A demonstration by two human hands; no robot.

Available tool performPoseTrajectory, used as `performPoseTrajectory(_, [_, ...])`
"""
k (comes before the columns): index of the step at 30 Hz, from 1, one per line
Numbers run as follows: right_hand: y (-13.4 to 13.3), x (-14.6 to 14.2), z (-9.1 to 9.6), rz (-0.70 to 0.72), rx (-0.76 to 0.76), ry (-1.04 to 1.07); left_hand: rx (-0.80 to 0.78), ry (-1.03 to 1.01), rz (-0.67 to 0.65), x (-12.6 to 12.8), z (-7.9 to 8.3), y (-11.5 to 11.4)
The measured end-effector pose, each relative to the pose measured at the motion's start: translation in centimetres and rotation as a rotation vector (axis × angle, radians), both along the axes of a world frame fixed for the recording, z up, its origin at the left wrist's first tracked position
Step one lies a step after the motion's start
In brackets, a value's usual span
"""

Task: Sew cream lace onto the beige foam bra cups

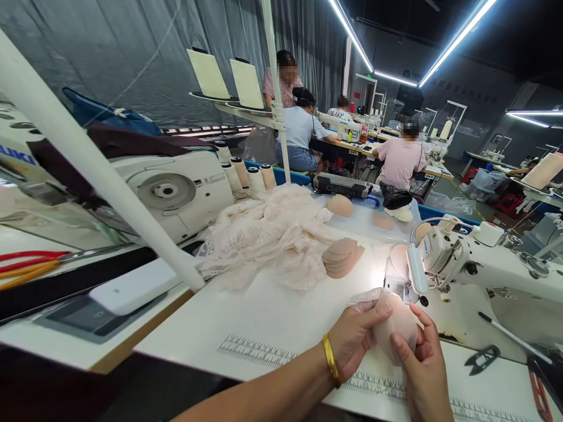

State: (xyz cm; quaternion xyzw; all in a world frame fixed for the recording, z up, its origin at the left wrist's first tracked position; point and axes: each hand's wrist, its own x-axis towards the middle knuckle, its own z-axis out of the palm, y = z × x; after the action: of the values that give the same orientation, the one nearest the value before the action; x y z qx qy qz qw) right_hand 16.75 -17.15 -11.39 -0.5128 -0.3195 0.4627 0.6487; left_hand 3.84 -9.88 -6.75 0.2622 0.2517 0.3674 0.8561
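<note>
Between my two hands is a beige bra cup (401,321) with white lace along its upper left side, held just in front of the sewing machine's needle area. My left hand (358,331), with a gold bracelet at the wrist, pinches the cup's left edge, thumb on top. On the right edge, my right hand (420,351) grips it with thumb and fingers. The white sewing machine (461,249) has its lamp lit over the needle plate. Another beige cup (399,261) lies behind the needle. A fanned stack of beige pads (342,258) rests on the table farther left.
A heap of cream lace (272,234) covers the table's back left. Thread snips (482,359) and a white pen-like stick (514,337) lie at right. Thread cones (255,180) stand beside a second machine (167,187). A white pole (101,164) crosses the left. People sit at machines behind.
</note>
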Motion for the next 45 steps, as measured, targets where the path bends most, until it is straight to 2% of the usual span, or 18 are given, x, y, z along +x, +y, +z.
performPoseTrajectory(4, [-0.9,1.1,-0.5,0.107,0.046,-0.158,0.112,0.026,-0.034,-1.0,0.9,0.6])
performPoseTrajectory(6, [-1.0,2.6,-0.3,0.158,0.096,-0.329,0.316,0.082,-0.184,-2.0,2.0,1.1])
performPoseTrajectory(7, [-0.7,3.6,0.0,0.168,0.151,-0.464,0.52,0.138,-0.307,-2.4,2.5,1.4])
performPoseTrajectory(9, [0.4,5.7,0.9,0.188,0.335,-0.837,1.038,0.268,-0.55,-2.8,3.3,2.3])
performPoseTrajectory(10, [1.3,6.7,1.4,0.217,0.46,-1.062,1.287,0.339,-0.622,-2.7,3.4,2.8])
performPoseTrajectory(12, [3.3,8.2,2.3,0.247,0.662,-1.482,1.701,0.491,-0.663,-1.8,3.1,4.1])
performPoseTrajectory(14, [5.2,9.2,2.6,0.242,0.769,-1.734,1.952,0.627,-0.645,-0.5,2.2,5.5])
performPoseTrajectory(16, [6.4,9.7,2.4,0.219,0.759,-1.792,2.097,0.727,-0.645,0.6,1.4,6.8])
performPoseTrajectory(19, [6.6,10.2,1.8,0.211,0.686,-1.662,2.075,0.763,-0.672,1.3,0.8,7.9])
performPoseTrajectory(23, [5.6,10.8,1.7,0.314,0.6,-1.526,2.014,0.787,-0.672,1.3,0.6,7.9])
performPoseTrajectory(29, [5.5,10.9,1.7,0.329,0.425,-1.614,1.975,0.793,-0.571,1.3,-0.2,7.5])
performPoseTrajectory(35, [5.7,11.0,1.6,0.288,0.336,-1.676,1.972,0.74,-0.466,1.5,-1.0,7.8])
performPoseTrajectory(40, [5.6,11.0,1.6,0.277,0.323,-1.685,1.954,0.743,-0.476,1.4,-1.2,7.9])
performPoseTrajectory(45, [5.5,11.1,1.4,0.284,0.323,-1.685,1.957,0.783,-0.537,1.4,-0.7,8.0])
